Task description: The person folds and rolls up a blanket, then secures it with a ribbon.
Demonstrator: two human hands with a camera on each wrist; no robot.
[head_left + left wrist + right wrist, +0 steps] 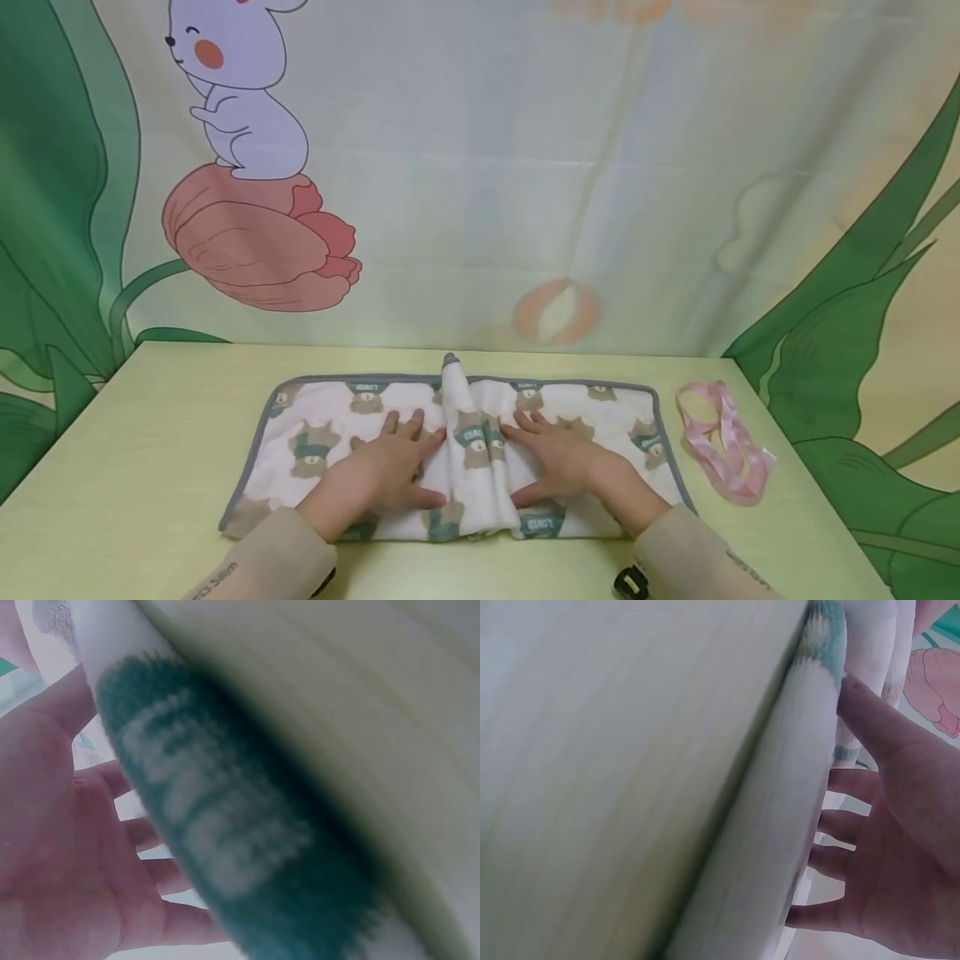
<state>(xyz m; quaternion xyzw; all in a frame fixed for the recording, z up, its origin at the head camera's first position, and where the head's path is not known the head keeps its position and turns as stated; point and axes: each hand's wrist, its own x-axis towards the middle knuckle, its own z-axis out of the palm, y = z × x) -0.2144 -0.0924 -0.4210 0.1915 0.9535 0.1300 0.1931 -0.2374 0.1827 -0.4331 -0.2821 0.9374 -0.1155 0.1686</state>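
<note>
A white blanket (615,408) with a bear print and grey edging lies folded flat on the table. Along its middle a raised double fold (472,442) runs from front to back, and a grey-edged corner pokes up at its far end. My left hand (386,467) rests on the cloth just left of that ridge, fingers spread. On the other side my right hand (558,458) lies on the cloth with fingers spread and straight. Both wrist views show the palms from below, beside the blanket's near folded edge. Neither hand grips anything.
A coiled pink ribbon (723,442) lies on the pale yellow table (135,467), right of the blanket. Behind the table hangs a printed curtain (465,167) with a white animal and a flower. Dark bands show at both wrists.
</note>
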